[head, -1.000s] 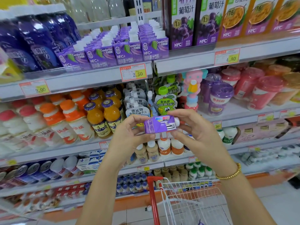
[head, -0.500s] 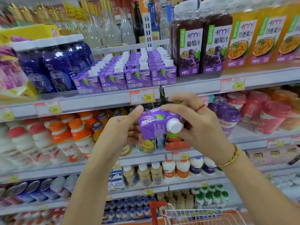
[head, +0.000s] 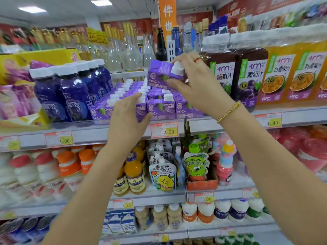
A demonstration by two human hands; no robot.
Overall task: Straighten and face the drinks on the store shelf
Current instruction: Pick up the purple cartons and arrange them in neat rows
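A small purple juice carton (head: 161, 72) with a white cap is tilted in the air above the rows of matching purple cartons (head: 159, 106) on the upper shelf. My right hand (head: 194, 82) grips it by the cap end, thumb underneath. My left hand (head: 129, 117) is lower and to the left, at the front row of cartons; its fingers reach over a front carton and its thumb lies along that carton's face. The hand hides most of that carton.
Dark blue bottles (head: 70, 96) stand left of the cartons, tall grape juice bottles (head: 247, 76) on the right. Glass bottles (head: 123, 53) fill the shelf behind. The shelf edge (head: 106, 133) carries price tags. Lower shelves hold yoghurt bottles (head: 44, 172), orange drinks (head: 134, 174) and pouches (head: 163, 175).
Both hands rose from chest height to the upper shelf. My left hand let go of the carton and went to the front row; my right hand lifted the carton above the rows.
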